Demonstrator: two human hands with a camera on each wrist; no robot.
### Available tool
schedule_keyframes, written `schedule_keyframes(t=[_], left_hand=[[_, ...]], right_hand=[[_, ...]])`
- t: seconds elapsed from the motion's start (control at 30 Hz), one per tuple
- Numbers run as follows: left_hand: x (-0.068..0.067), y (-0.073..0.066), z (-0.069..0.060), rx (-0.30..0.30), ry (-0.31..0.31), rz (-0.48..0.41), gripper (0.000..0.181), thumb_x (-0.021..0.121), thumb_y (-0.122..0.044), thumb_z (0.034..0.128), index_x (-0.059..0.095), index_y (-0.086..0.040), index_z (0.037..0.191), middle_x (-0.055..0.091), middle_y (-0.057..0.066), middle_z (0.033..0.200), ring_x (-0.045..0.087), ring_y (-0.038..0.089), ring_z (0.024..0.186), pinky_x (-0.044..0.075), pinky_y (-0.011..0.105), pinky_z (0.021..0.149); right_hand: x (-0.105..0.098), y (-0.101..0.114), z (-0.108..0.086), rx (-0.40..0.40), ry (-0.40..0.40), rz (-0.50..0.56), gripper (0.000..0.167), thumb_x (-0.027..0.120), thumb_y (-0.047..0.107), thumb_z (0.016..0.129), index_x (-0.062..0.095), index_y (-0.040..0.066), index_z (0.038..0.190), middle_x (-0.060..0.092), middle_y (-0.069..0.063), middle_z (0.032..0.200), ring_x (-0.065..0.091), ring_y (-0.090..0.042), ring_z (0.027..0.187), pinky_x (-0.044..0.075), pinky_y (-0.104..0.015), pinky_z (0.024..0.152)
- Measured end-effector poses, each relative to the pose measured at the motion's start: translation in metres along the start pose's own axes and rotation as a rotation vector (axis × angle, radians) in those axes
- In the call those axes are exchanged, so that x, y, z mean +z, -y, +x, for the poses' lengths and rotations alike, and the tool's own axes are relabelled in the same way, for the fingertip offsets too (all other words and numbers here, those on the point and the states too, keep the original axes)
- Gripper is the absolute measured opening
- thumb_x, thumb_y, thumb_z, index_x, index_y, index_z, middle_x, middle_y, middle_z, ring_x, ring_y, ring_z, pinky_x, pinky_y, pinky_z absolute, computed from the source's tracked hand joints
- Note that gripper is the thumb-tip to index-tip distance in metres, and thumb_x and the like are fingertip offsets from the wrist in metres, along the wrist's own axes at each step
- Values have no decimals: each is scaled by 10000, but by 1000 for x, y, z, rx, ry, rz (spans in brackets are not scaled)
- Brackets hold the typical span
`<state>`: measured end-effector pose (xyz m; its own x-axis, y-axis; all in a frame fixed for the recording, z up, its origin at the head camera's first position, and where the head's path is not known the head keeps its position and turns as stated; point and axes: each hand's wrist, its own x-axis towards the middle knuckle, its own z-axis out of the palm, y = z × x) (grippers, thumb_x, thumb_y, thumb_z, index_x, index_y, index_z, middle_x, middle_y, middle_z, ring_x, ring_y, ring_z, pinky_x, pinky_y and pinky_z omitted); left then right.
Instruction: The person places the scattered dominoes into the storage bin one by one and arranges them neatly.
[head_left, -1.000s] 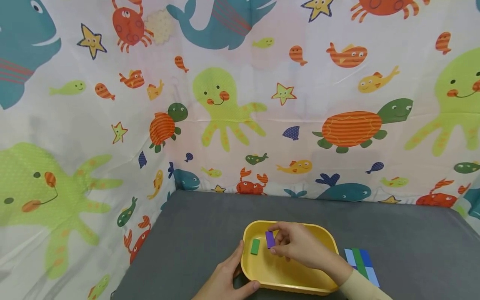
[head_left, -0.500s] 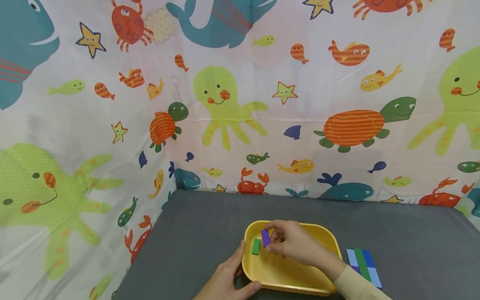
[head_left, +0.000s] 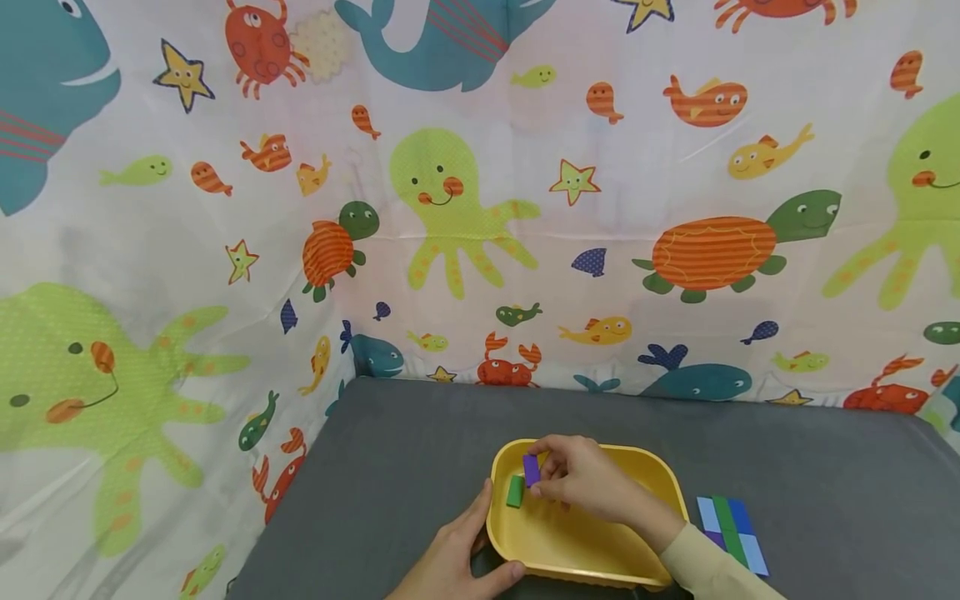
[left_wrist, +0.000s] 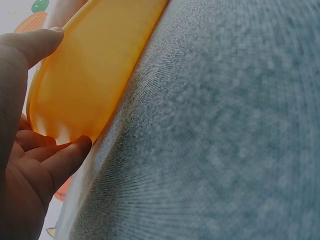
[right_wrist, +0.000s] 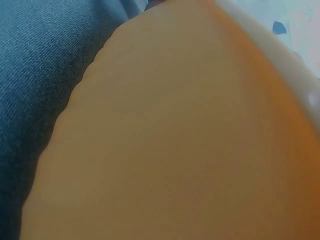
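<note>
A yellow plastic tub (head_left: 592, 575) stands on the dark tabletop. My left hand (head_left: 453, 550) grips its near-left corner, fingers along the left wall and thumb by the front; in the left wrist view, the left hand (left_wrist: 37, 155) spans the tub's end (left_wrist: 90, 75). Over the tub's inside, my right hand (head_left: 585, 479) pinches a small purple block (head_left: 532, 471) between thumb and fingers. Beside that block, a green block (head_left: 515, 492) is in the tub's left part. The right wrist view is filled by the tub's wall (right_wrist: 150, 130), and no fingers show there.
Right of the tub, several flat blocks in light blue, green, blue and purple (head_left: 731, 533) lie joined edge to edge on the grey cloth (head_left: 390, 450). A curtain printed with sea animals (head_left: 480, 317) rises behind the table and along its left side.
The right hand has moved slightly left with the purple block, closer to the green one. The left hand keeps its place on the tub. The whole view has shifted a little.
</note>
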<state>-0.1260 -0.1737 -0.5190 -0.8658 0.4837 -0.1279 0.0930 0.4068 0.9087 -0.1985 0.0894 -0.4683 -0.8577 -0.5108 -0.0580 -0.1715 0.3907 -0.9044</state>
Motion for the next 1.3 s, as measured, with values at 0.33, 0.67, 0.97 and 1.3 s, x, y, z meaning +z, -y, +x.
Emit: schedule_keyframes(t=[0.33,0.67,0.97,1.3], left_hand=[[4,0,2,24,-4,7,1048,779,-481,1022,142,-91,1758,207,105,1799,394,277,1572,529,308,1101],[1,1,-2,53,-24,37,1047,774,-482,1025,137,-87,1756,217,94,1794,387,273,1568,520,287,1106],[2,-2,0,15,-6,10,1043,782,-469,1022,139,-111,1762,222,64,1800,383,265,1579,514,299,1116],[1,1,-1,41,-2,7,1032,767,-464,1036,127,-102,1760,206,70,1801,364,259,1584,504,290,1125]], right_hand=[[4,-13,4,19,15,-23,472,886,112,928,689,-21,1336,710,-40,842,617,-174,592,560,-276,523],[12,-20,8,42,4,-54,410,904,87,901,697,-47,1229,705,-25,802,610,-150,557,544,-282,497],[16,-27,9,73,8,-93,419,928,89,875,696,-51,1194,693,-21,775,608,-139,538,552,-292,494],[17,-27,12,56,8,-113,428,943,96,851,701,-47,1175,669,-11,740,579,-124,536,500,-258,486]])
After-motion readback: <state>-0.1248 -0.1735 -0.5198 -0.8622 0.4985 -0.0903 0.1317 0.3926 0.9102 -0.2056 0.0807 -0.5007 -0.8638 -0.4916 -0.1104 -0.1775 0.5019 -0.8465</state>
